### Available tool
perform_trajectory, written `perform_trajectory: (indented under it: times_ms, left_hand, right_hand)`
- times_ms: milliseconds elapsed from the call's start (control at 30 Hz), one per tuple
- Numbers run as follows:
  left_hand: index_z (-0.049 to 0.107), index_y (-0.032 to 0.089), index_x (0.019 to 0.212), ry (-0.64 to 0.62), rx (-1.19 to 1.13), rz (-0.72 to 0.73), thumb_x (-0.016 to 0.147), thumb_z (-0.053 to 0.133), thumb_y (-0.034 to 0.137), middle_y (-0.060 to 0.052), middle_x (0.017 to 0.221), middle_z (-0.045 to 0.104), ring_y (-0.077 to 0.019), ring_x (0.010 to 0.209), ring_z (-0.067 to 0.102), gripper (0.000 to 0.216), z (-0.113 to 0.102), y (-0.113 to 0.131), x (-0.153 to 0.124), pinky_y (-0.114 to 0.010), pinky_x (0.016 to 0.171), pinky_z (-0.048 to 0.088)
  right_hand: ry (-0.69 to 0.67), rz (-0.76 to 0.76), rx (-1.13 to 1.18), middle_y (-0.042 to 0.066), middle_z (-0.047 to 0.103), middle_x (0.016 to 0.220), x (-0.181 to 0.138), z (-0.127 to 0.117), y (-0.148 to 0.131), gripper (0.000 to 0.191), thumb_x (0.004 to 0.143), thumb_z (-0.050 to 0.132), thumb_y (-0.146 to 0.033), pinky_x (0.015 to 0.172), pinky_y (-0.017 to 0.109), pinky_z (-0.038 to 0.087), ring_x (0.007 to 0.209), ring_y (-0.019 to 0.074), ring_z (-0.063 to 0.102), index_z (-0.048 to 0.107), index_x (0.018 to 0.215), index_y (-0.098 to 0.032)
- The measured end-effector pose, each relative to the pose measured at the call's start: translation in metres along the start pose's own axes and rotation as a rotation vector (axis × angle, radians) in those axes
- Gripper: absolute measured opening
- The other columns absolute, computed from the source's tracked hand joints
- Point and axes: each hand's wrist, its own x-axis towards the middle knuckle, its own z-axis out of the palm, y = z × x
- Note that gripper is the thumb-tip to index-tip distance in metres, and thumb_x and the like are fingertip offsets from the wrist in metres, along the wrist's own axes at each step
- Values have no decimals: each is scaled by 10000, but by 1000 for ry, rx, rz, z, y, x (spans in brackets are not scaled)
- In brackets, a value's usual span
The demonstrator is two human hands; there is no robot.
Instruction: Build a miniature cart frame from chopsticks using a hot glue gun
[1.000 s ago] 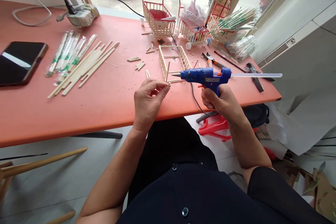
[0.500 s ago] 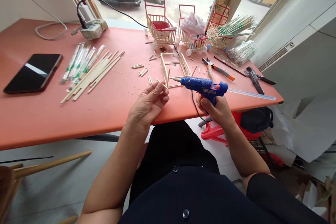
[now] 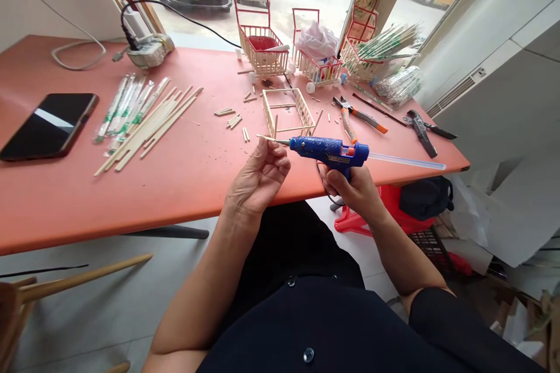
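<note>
My left hand (image 3: 261, 172) pinches a short wooden stick (image 3: 265, 138) between thumb and fingers, above the front of the table. In my right hand (image 3: 353, 186) is a blue glue gun (image 3: 329, 150), with a clear glue stick (image 3: 409, 161) poking out of its back. The gun's metal nozzle points left and meets the right end of the short stick, or comes very close to it; exact contact I cannot tell. Just beyond both hands stands a small open frame of glued sticks (image 3: 301, 109), its near side partly hidden by the gun.
Short cut sticks (image 3: 234, 122) lie left of the frame, long chopsticks (image 3: 153, 131) and a phone (image 3: 49, 126) farther left. Pliers (image 3: 347, 119) and black cutters (image 3: 422, 131) rest at right. Behind stand several miniature stick carts (image 3: 268, 61). A power strip (image 3: 151, 51) sits at back left.
The glue gun has moved left and slightly down, and its nozzle has come up to the short stick. My left hand has turned the stick closer to level. The view has shifted slightly.
</note>
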Motion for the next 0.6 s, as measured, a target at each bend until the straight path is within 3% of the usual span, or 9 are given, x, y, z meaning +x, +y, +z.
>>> perform_trajectory:
  times_ms: [367, 600]
  left_hand:
    - [683, 177, 738, -106, 170, 78, 979, 847, 203, 39, 729, 621, -50, 674, 582, 292, -13, 3, 7, -154, 622, 473]
    - [690, 154, 748, 1, 18, 24, 1139, 580, 181, 23, 712, 631, -35, 640, 597, 407, -7, 2, 3, -141, 596, 468]
  right_hand:
    - [25, 18, -61, -26, 413, 629, 4, 3, -1, 676, 956, 624, -845, 539, 292, 302, 597, 123, 368, 473, 708, -234]
    - [27, -35, -143, -24, 416, 603, 8, 2, -9, 699, 956, 597, -864, 552, 300, 308, 592, 125, 376, 456, 682, -237]
